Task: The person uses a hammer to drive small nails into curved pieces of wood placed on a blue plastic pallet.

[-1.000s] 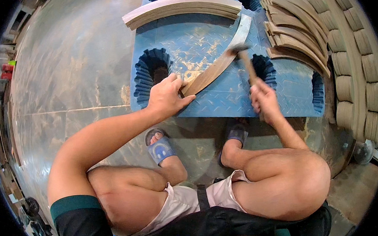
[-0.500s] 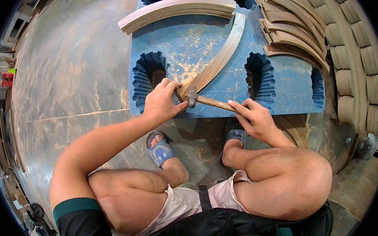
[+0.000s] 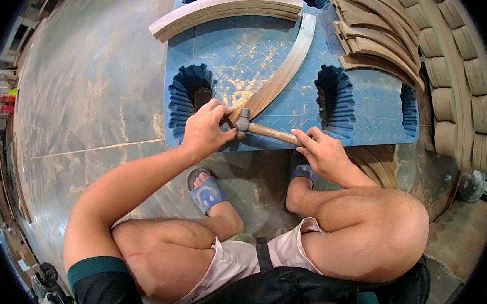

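Note:
A hammer [image 3: 273, 134] with a wooden handle and a dark metal head is gripped near the handle's end by my right hand [image 3: 323, 154]. Its head is over the near end of a curved wooden strip [image 3: 281, 83], which lies on a blue ribbed platform [image 3: 383, 107]. My left hand [image 3: 206, 129] has its thumb and fingers closed around that same near end, by the platform's front edge. Something small and dark shows between those fingers, partly hidden by them and the hammer head. The strip's far end reaches up beside a stack of curved wooden pieces [image 3: 229, 9].
More curved wooden pieces [image 3: 379, 46] are piled at the platform's right. Beyond them stand rows of bundled curved pieces [image 3: 444, 103]. Deep fluted holes [image 3: 335, 102] open in the platform. My sandalled feet [image 3: 208, 196] rest on the floor in front of it.
The hammer head has shifted slightly left, over the strip's end, and my right hand has moved a little left with it. My left hand keeps its place.

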Tool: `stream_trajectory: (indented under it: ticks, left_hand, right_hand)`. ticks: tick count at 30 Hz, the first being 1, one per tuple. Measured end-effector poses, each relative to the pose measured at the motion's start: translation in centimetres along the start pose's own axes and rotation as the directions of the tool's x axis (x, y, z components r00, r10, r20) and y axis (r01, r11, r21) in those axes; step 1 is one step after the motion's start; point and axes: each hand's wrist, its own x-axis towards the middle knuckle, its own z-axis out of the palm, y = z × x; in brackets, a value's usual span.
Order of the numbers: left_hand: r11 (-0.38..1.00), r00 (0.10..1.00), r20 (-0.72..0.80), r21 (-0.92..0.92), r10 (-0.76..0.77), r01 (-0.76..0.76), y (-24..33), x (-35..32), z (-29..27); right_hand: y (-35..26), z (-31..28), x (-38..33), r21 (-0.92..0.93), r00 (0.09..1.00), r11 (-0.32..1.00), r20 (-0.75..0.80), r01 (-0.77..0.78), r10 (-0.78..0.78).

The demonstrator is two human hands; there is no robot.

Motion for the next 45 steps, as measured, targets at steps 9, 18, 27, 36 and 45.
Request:
stream_trajectory:
  ticks: [9,18,27,36,45]
  left_hand:
    - [0.998,0.998,0.049,0.046,-0.037,0.035,0.5,-0.1,-0.3]
    - [0.999,1.000,0.015,0.036,-0.020,0.020,0.3,-0.3,-0.3]
    - [0.998,0.999,0.034,0.062,-0.027,0.024,0.2,0.1,-0.5]
    - [0.999,1.000,0.031,0.053,-0.004,0.002,0.2,0.1,-0.2]
    - [0.999,0.999,0.023,0.040,0.023,-0.024,0.0,0.0,-0.2]
  right_hand:
    - [9.8,-2.5,0.1,0.177,0.712,0.836,-0.450,-0.520,0.538]
    - [6.5,-4.9,1.9,0.862,0.711,0.158,0.280,-0.482,0.645]
    - [5.4,-3.8,2.9,0.715,0.736,0.192,0.618,-0.673,0.276]
    - [3.4,-2.8,0.6,0.681,0.964,0.683,0.216,-0.265,0.158]
    - [0.5,-0.6,0.0,0.224,0.998,0.973,-0.012,-0.055,0.059]
